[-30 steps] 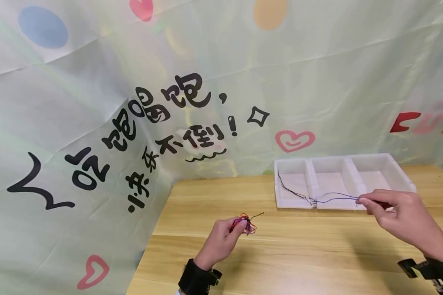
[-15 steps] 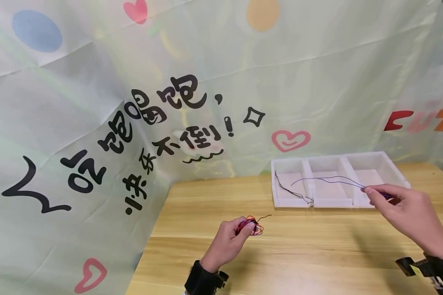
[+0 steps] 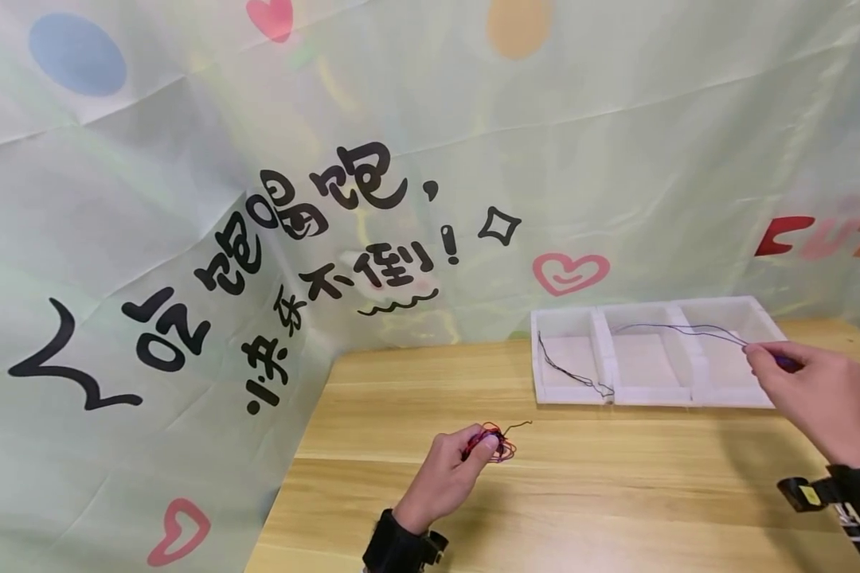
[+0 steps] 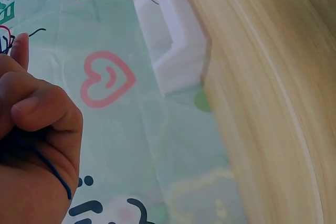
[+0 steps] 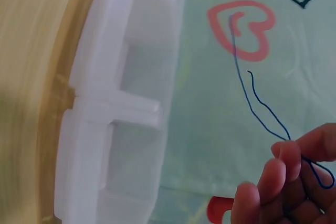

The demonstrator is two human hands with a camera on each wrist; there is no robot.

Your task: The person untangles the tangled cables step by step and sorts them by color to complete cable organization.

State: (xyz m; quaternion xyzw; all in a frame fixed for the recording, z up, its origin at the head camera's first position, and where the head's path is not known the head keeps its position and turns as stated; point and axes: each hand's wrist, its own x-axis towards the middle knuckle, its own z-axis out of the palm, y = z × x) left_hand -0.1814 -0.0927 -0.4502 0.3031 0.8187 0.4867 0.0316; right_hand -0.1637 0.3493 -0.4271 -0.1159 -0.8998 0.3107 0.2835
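Observation:
My left hand [image 3: 444, 477] grips a tangled bundle of thin wires [image 3: 500, 446], red, purple and dark, over the table's middle. One dark end sticks out to the right past the thumb; in the left wrist view a blue strand [image 4: 52, 170] trails from the palm. On the right, my right hand [image 3: 820, 390] pinches a blue wire [image 5: 262, 124] between thumb and fingers, close over the white tray's right part. Its two long ends reach leftward across the tray, and a small loop shows behind the fingertips in the right wrist view. A black wire [image 3: 573, 374] lies in the tray's left compartment.
The white tray [image 3: 652, 395] with three compartments stands at the back right of the wooden table [image 3: 580, 501]. A printed cloth [image 3: 652, 159] hangs behind the table and along its left side. Black bands with small cameras sit on both wrists.
My right hand has moved right and up with the blue wire, whose ends have drawn away from the left compartment. The left hand, still holding the bundle, has shifted slightly right.

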